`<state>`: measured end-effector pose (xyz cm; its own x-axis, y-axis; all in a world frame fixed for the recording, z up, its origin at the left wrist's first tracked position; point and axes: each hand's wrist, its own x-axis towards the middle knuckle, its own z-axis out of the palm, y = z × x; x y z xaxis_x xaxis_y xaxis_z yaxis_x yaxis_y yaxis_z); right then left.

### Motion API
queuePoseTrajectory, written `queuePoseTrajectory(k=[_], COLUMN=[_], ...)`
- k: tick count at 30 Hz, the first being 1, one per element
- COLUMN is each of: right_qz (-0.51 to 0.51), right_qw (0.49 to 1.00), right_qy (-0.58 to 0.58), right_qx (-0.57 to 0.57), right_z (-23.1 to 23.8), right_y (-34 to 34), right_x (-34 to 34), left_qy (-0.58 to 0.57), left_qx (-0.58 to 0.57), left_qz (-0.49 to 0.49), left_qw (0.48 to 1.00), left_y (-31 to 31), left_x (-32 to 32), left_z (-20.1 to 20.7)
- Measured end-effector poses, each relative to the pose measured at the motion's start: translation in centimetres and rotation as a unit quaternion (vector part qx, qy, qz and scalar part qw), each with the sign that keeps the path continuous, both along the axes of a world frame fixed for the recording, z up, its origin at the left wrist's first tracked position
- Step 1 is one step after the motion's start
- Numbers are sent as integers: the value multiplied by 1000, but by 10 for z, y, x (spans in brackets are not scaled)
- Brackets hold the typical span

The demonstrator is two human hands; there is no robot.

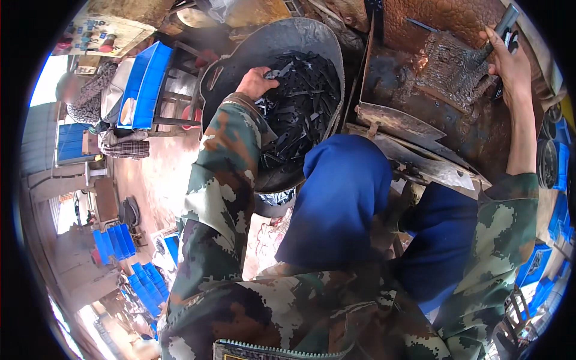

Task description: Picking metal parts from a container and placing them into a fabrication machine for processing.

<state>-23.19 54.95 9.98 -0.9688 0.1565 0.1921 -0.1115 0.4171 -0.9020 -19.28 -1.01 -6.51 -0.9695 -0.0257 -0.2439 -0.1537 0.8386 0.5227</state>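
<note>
My left hand [257, 83] reaches into a large dark basin [288, 33], its fingers curled down at the heap of loose, flat black metal pieces [309, 90]. A small greyish metal piece [272, 75] shows at its fingertips. My right hand [510, 63] is at the far right, over a rusty metal work surface [444, 120]. Its fingers close round a thick grey metal bar [507, 19] that slants down towards a rough, wet-looking brown block [450, 69]. Dark parts beside that palm are partly hidden and cannot be made out.
My knees in blue cloth [339, 192] come up between basin and work surface. Bent metal sheets [414, 129] edge the near side of the work surface. A blue tray [145, 84] rests on a stand to the left, near another person [90, 99]. More blue bins [114, 243] stand lower left.
</note>
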Motion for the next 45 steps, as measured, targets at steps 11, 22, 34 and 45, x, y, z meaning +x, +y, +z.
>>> queuePoseTrajectory(k=[11,22,34,45], right_qz=[8,1,0,-2], right_qw=[999,1000,998,999], right_qy=[13,-19,-7,-23], right_qx=[-28,-13,-66,-33], right_z=[0,1,10,1], right_y=[1,-3,-16,-4], right_x=[-1,1,13,2], left_qy=[-120,-168,-127,-86], left_qx=[143,233,457,397], left_qz=[77,123,97,69], left_qw=[979,950,875,911], left_y=[12,8,-15,-41], left_x=[9,9,31,51], left_z=[26,22,40,131])
